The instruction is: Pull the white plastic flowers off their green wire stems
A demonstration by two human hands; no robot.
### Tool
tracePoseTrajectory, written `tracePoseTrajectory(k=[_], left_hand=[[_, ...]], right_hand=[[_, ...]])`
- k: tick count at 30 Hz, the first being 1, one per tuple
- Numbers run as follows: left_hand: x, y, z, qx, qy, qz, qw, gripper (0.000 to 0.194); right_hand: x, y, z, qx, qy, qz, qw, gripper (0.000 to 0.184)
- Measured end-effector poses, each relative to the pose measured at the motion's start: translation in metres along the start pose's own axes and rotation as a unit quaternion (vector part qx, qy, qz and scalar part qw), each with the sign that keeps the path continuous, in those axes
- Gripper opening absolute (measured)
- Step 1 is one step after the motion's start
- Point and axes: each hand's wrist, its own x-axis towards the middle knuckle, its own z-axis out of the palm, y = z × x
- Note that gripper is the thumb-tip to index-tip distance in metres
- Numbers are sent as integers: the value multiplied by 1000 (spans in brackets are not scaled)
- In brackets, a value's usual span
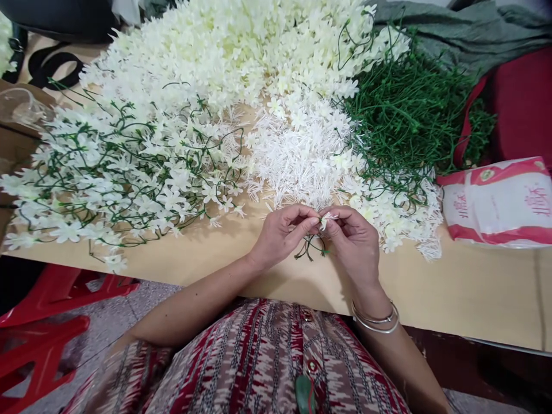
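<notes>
Close to the table's front edge, both hands meet at a small white artificial flower [326, 219]. My left hand [282, 236] pinches a green plastic stem at the flower's base; the fingers hide most of the join. Thumb and forefinger of my right hand [356, 238] are closed on the white flower, its thin tips poking out. Dark green stem branches [309, 247] hang below, between the hands. Just beyond lies a heap of thin white stamens [297, 155]. White blossoms on green stems [142, 167] are piled to the left, and bare green stems [405, 109] to the right.
A large mound of loose white petals [224, 46] covers the back of the table [431, 293]. At right are a pink-and-white packet [495, 201] and a dark red cloth item [521, 109]. Black straps [56, 66] lie back left; red stools [47, 345] stand below left.
</notes>
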Motion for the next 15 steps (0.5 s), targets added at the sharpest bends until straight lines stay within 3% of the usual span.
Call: tracePoseTrajectory(k=[7,11,15], left_hand=[[2,0,0,-4,6,6,1000,14],[2,-1,1,-39,31,21,999,16],[4,0,-2,-71,117,63,989,20]], right_hand=[[3,2,6,32,14,17,999,11],[3,-6,2,-6,90,-6,996,17],[6,-16,-21,-122,169,-78,975,14]])
